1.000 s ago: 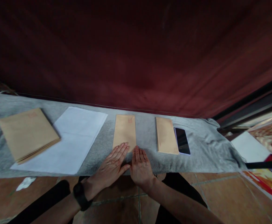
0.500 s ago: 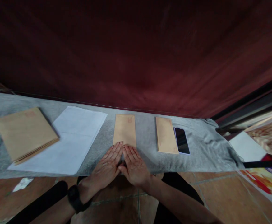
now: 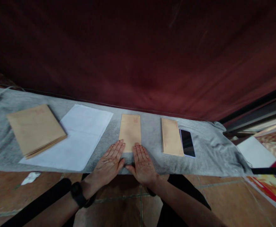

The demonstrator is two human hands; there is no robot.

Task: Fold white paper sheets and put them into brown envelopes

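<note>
A brown paper envelope (image 3: 131,130) with a small reddish print in its top right corner lies flat in front of me. My left hand (image 3: 109,163) rests flat with fingers stretched, its fingertips on the envelope's lower left corner. On the lower right corner lie the fingertips of my right hand (image 3: 143,164), also flat, with the thumb out to the side. Neither hand grips anything. To the right is a small stack of brown envelopes (image 3: 172,137), and a phone (image 3: 187,142) with a dark screen lies against it.
A thicker stack of brown envelopes (image 3: 37,129) sits on large white paper sheets (image 3: 83,135) at the left. Grey cloth (image 3: 152,126) covers the narrow surface. A dark red drape (image 3: 138,63) rises behind it. A white scrap (image 3: 30,178) lies on the tiled floor.
My hands have slid apart, from nearly touching at the envelope's middle to its two lower corners. More of the envelope's lower edge shows. The view has shifted slightly.
</note>
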